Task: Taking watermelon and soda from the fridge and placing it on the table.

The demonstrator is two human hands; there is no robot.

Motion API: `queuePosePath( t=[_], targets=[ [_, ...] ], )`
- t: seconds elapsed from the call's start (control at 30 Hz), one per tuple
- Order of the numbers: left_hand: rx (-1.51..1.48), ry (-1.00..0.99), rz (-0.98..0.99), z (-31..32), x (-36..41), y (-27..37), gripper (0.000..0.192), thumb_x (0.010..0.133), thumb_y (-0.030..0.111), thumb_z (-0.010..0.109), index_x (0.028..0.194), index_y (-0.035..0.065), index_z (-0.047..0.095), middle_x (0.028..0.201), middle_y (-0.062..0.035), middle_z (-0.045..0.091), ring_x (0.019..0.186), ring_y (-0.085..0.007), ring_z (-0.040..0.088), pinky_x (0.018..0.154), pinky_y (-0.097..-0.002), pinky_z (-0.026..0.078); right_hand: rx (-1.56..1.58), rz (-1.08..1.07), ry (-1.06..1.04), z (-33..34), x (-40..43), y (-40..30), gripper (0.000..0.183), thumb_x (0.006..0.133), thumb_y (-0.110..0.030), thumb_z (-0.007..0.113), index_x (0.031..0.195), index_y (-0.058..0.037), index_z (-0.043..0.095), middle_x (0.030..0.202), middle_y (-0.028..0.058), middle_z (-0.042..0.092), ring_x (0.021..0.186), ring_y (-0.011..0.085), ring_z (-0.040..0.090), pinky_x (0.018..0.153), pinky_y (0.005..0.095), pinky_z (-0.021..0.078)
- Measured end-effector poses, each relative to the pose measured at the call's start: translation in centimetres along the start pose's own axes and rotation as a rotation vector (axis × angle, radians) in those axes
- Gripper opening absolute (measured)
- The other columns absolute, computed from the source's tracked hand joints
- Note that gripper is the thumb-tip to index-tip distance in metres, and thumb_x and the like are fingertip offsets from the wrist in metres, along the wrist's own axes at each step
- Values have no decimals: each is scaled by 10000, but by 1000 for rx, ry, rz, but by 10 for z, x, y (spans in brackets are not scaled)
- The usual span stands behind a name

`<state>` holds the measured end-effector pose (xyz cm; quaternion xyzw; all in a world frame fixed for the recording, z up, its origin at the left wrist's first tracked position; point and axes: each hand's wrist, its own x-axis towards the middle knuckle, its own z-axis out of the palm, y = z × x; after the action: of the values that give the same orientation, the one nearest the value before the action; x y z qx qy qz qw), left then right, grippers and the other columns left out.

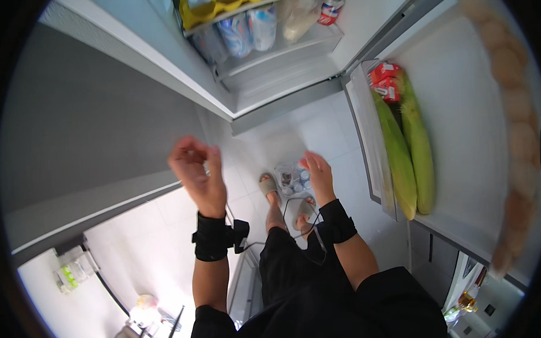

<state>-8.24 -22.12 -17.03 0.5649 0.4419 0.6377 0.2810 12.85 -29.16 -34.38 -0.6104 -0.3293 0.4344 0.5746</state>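
Observation:
My left hand (199,171) is raised at centre left with nothing in it, its fingers curled but apart from the thumb. My right hand (319,174) hangs at the centre, slightly blurred; nothing shows in it, and its finger positions are partly hidden. Both wrists wear black straps. On the floor below, by my right hand, stands a plastic-wrapped pack of bottles (289,181). Ahead is an open refrigerator with a shelf of wrapped packages (262,28), a can (331,8) and a yellow egg tray (193,13) above them.
The open refrigerator door at right holds corn cobs in husks (397,151) and red boxes (386,82) in its bin (387,187), with a blurred row of eggs (516,102) nearer the camera. A grey panel (94,117) stands at left. My sandalled feet are beside the bottle pack.

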Motion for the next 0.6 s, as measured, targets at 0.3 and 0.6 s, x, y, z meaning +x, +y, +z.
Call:
queuePosePath(
  t=[0.3,0.6],
  targets=[
    [199,-242,-893,-8,-259,-222,235,894,157,617,1047,-13,560,879,-84,617,589,-160,636,515,-275,503,-955,285,-350,-166,-62,331,277,862,-169,493,1002,11,652,848,154,702,825,242,676,742,346,527],
    [534,-841,-618,35,-472,-498,205,851,30,502,1012,19,629,927,-197,672,891,-368,644,790,-422,520,-1104,346,-387,-169,-23,482,578,727,-167,664,1267,-61,488,1213,214,523,1195,405,452,986,481,391]
  ],
)
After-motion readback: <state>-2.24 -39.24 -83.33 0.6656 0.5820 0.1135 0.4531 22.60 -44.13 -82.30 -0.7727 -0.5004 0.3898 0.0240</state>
